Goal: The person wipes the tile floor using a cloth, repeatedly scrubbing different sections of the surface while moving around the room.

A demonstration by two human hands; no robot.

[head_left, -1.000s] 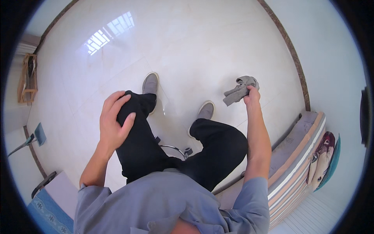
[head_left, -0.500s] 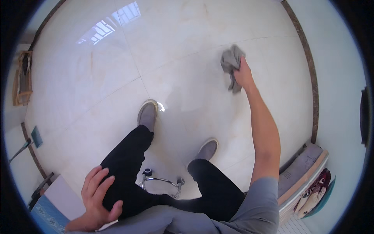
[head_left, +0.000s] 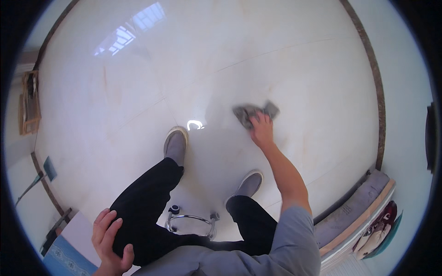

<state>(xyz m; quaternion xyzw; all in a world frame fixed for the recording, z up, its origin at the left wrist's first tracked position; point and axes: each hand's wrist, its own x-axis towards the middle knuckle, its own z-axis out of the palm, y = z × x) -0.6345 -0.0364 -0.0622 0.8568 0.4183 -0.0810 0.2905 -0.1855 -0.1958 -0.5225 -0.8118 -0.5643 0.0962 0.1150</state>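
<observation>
Gripping a bunched grey cloth in the right hand, just above and right of frame centre.
Spread flatter for even floor contact; brace with left hand, fingers parted on trouser leg, lower left.

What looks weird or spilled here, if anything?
Nothing looks spilled or broken. The curved white mark beside the grey, pale-soled left shoe might look odd, but it's probably light reflecting off the glossy pale tiled floor. The right hand grips a crumpled grey cloth.
</observation>
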